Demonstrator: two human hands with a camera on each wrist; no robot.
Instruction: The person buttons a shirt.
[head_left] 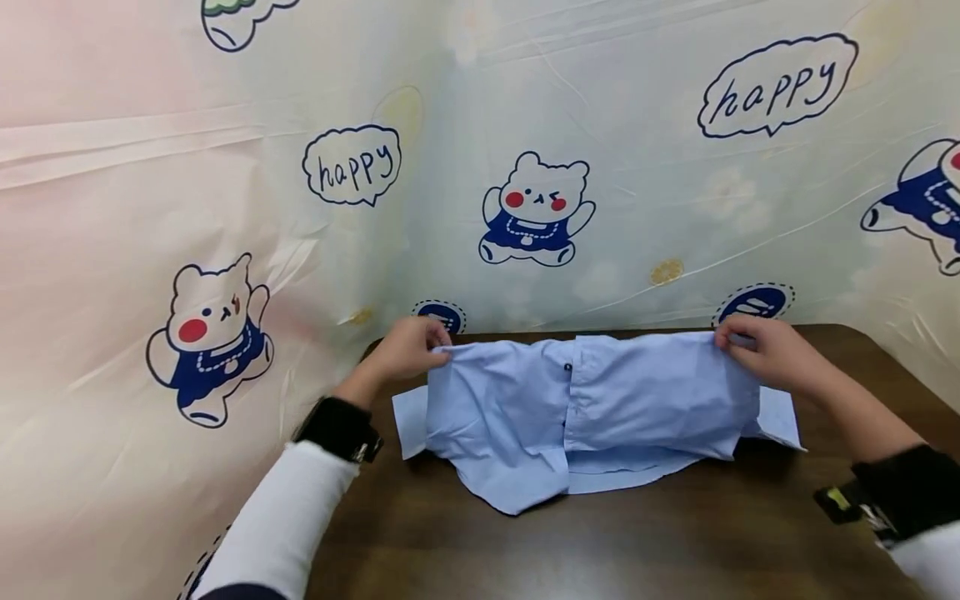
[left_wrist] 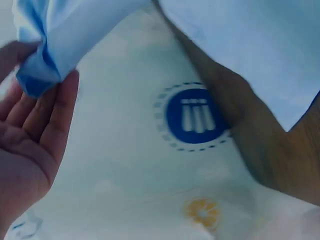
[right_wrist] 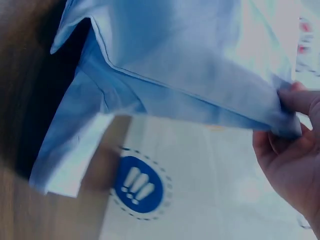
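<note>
A light blue button-up shirt (head_left: 495, 408) hangs folded between both hands, its upper edge stretched across near the far side of the table. My left hand (head_left: 408, 348) pinches the upper left corner; in the left wrist view the cloth (left_wrist: 55, 55) is bunched between thumb and fingers. The opposite corner is pinched by my right hand (head_left: 768, 350), with thumb and fingertips on the fabric (right_wrist: 200, 85) in the right wrist view. Dark buttons run down the middle of the front. Cuffs (head_left: 410, 421) stick out at both sides, and the lower hem droops unevenly over the table.
A dark brown wooden table (head_left: 600, 542) lies beneath the shirt. Behind it and along the left hangs a pale curtain (head_left: 637, 192) printed with bears and "happy" bubbles, close to the table's far edge. Black bands (head_left: 335, 427) circle both wrists.
</note>
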